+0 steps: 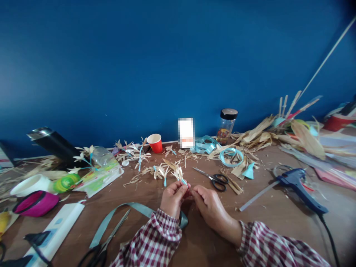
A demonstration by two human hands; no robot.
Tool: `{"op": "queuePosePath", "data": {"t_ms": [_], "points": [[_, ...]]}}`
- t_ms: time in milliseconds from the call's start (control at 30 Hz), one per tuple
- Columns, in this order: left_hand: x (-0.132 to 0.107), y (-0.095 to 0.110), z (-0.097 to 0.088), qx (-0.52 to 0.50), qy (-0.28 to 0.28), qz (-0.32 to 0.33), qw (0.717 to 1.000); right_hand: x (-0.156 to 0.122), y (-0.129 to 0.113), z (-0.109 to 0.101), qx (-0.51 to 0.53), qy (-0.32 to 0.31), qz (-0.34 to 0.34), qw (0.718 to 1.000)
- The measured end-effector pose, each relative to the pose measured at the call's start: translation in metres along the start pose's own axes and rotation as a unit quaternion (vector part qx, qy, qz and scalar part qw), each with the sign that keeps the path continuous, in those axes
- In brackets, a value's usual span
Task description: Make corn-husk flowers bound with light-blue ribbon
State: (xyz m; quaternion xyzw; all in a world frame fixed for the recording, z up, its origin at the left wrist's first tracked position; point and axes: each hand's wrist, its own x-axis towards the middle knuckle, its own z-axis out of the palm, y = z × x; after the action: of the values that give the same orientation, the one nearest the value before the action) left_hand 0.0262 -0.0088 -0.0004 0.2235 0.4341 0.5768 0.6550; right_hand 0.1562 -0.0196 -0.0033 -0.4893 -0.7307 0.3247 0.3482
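Note:
My left hand is closed, thumb and forefinger pinching a small corn husk flower with pale pointed petals and a light blue wrapped base. Close beside it, my right hand is closed too, its fingertips pressed together near the flower's base; whatever they grip is hidden. A grey-blue ribbon curves over the table behind my left wrist. Just beyond my hands lie similar husk flowers. Black-handled scissors rest beyond my right hand, and a second pair of scissors lies left of my left sleeve.
A blue glue gun with a glue stick lies right. Along the wall stand a red paper cup, a blurred white screen, blue ribbon coils and a jar. Left are a power strip and dark flask.

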Motion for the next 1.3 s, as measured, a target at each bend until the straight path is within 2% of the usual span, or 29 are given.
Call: {"op": "queuePosePath", "data": {"t_ms": [500, 700, 833, 1300], "points": [[-0.0003, -0.0024, -0.0029, 0.005, -0.013, -0.007, 1.0, -0.0005, 0.003, 0.0023, -0.01, 0.015, 0.001, 1.0], [0.0002, -0.0025, -0.0004, -0.01, 0.009, 0.012, 1.0, 0.0018, 0.0035, 0.0019, 0.001, 0.01, 0.0, 1.0], [-0.0011, -0.0001, 0.0004, -0.011, 0.007, -0.002, 1.0, 0.0019, 0.0051, 0.0025, 0.002, 0.018, -0.007, 1.0], [0.0014, -0.0034, -0.0041, 0.015, -0.013, 0.008, 1.0, -0.0008, 0.0043, 0.0036, 0.007, -0.007, -0.013, 1.0]]}}
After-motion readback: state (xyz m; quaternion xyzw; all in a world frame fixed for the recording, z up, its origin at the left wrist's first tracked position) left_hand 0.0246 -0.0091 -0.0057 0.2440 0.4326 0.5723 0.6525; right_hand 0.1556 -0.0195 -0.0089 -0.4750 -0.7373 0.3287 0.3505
